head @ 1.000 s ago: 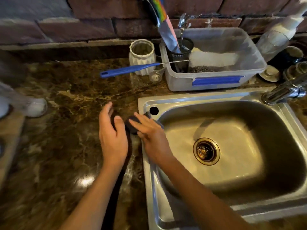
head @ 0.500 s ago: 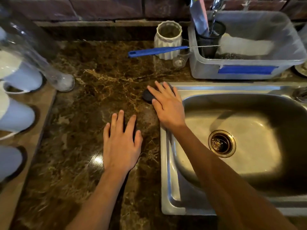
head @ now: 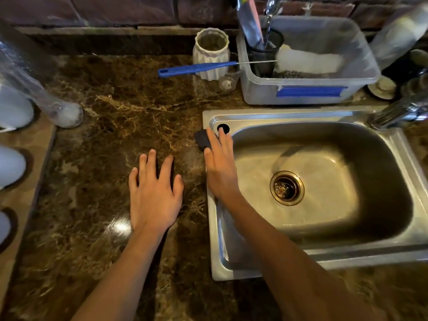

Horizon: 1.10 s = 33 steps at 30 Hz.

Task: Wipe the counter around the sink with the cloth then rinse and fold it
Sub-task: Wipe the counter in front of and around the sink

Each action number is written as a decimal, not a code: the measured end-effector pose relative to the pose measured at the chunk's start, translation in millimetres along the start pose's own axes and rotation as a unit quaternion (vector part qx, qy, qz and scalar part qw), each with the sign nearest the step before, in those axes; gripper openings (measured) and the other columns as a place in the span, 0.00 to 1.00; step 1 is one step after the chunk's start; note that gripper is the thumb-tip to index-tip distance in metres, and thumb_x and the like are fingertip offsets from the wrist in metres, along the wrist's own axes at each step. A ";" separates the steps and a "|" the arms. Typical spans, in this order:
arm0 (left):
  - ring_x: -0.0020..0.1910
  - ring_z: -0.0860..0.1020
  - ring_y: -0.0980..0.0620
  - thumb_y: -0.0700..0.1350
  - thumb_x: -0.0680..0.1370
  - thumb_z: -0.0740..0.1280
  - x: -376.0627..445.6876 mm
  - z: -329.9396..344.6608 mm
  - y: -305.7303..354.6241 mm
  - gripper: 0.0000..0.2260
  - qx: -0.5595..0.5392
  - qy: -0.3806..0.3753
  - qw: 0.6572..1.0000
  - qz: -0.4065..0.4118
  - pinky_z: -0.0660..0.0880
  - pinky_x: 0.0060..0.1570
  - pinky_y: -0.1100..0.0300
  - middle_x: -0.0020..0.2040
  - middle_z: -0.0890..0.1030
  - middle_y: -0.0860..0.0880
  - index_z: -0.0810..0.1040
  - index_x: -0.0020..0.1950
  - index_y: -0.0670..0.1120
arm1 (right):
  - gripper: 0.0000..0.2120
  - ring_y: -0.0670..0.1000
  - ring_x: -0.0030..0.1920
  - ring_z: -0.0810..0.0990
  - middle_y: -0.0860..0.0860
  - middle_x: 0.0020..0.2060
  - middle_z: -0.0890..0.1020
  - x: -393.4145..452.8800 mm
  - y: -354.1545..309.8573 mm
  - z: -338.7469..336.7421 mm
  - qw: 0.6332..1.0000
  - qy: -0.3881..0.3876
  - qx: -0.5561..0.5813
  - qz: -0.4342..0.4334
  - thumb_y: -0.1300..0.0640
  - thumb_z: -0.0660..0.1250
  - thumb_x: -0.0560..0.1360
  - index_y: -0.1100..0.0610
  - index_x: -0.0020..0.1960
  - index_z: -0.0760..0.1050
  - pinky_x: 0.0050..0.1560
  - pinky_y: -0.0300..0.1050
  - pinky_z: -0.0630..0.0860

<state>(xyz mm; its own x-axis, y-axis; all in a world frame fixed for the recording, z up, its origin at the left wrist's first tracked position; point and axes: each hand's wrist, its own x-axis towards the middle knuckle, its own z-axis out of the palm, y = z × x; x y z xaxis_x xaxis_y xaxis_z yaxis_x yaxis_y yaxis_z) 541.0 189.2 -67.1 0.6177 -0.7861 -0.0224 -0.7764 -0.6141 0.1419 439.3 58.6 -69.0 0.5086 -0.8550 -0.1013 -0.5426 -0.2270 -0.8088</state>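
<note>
Your right hand [head: 221,167] lies flat, fingers straight and together, pressing the dark cloth [head: 202,140] onto the sink [head: 347,256] rim's left edge, beside the counter [head: 111,126]. Your left hand [head: 154,193] rests spread, palm down, on the counter.

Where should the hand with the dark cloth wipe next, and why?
Probably slide it along the sink's back rim. The right hand presses the cloth flat at the sink's near-left corner, beside the small round hole. The left hand rests flat on the counter.
</note>
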 end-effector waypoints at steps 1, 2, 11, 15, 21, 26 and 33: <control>0.79 0.56 0.43 0.57 0.82 0.50 0.2 -0.2 0.2 0.25 -0.001 0.000 1.000 -0.003 0.57 0.74 0.42 0.80 0.60 0.42 0.65 0.77 0.50 | 0.23 0.51 0.82 0.45 0.53 0.82 0.52 -1.1 -4.4 0.9 1.000 0.005 -0.004 0.010 0.54 0.50 0.86 0.50 0.81 0.57 0.80 0.54 0.52; 0.79 0.56 0.42 0.57 0.82 0.50 -0.2 -1.2 0.6 0.25 -0.002 0.000 1.000 -0.003 0.57 0.74 0.42 0.79 0.61 0.42 0.65 0.77 0.50 | 0.23 0.54 0.82 0.47 0.54 0.82 0.53 -12.3 -7.7 1.4 1.000 -0.001 -0.017 -0.004 0.56 0.51 0.86 0.52 0.81 0.57 0.79 0.56 0.55; 0.79 0.55 0.42 0.55 0.83 0.54 -1.1 -3.1 -2.2 0.23 -0.035 0.001 0.999 0.017 0.55 0.75 0.42 0.80 0.60 0.41 0.64 0.76 0.49 | 0.28 0.58 0.78 0.65 0.56 0.77 0.66 -219.1 17.6 -36.0 0.908 -0.141 -0.381 -0.103 0.42 0.49 0.83 0.49 0.81 0.55 0.74 0.56 0.65; 0.79 0.57 0.43 0.51 0.83 0.58 -13.4 -5.4 -9.3 0.22 -0.084 -0.004 0.996 0.041 0.56 0.76 0.44 0.79 0.63 0.42 0.67 0.76 0.46 | 0.29 0.59 0.80 0.58 0.58 0.79 0.61 -213.9 17.7 -39.7 0.902 -0.177 -0.373 -0.124 0.40 0.48 0.84 0.49 0.82 0.49 0.76 0.60 0.61; 0.76 0.65 0.48 0.38 0.80 0.63 -94.5 -8.6 9.5 0.17 -0.237 0.039 0.971 0.010 0.56 0.76 0.48 0.72 0.73 0.44 0.75 0.68 0.42 | 0.23 0.68 0.71 0.71 0.67 0.78 0.59 -133.3 6.6 -23.3 0.919 -0.109 -0.375 -0.053 0.50 0.50 0.83 0.59 0.75 0.64 0.53 0.58 0.82; 0.73 0.68 0.51 0.39 0.79 0.61 -125.7 -4.0 10.2 0.16 -0.349 0.041 0.936 -0.029 0.60 0.74 0.55 0.70 0.75 0.48 0.77 0.66 0.42 | 0.31 0.64 0.79 0.56 0.65 0.79 0.54 -229.4 -0.9 -12.9 0.910 -0.134 -0.376 -0.115 0.43 0.51 0.83 0.53 0.81 0.49 0.78 0.60 0.59; 0.72 0.70 0.50 0.38 0.78 0.64 -124.4 -2.2 9.9 0.14 -0.334 0.060 0.941 -0.017 0.59 0.71 0.59 0.68 0.78 0.46 0.79 0.64 0.41 | 0.28 0.60 0.77 0.63 0.61 0.79 0.59 -200.7 3.3 -28.1 0.927 -0.123 -0.337 -0.110 0.45 0.53 0.83 0.51 0.80 0.54 0.76 0.56 0.62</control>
<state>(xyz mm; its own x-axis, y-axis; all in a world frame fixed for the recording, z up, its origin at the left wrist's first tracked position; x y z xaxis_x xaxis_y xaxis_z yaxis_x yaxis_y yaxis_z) 456.7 281.1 -60.8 0.6819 -0.7283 0.0677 -0.5285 -0.4266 0.7340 316.6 216.3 -35.0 0.7486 -0.6402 -0.1725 -0.6599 -0.6942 -0.2876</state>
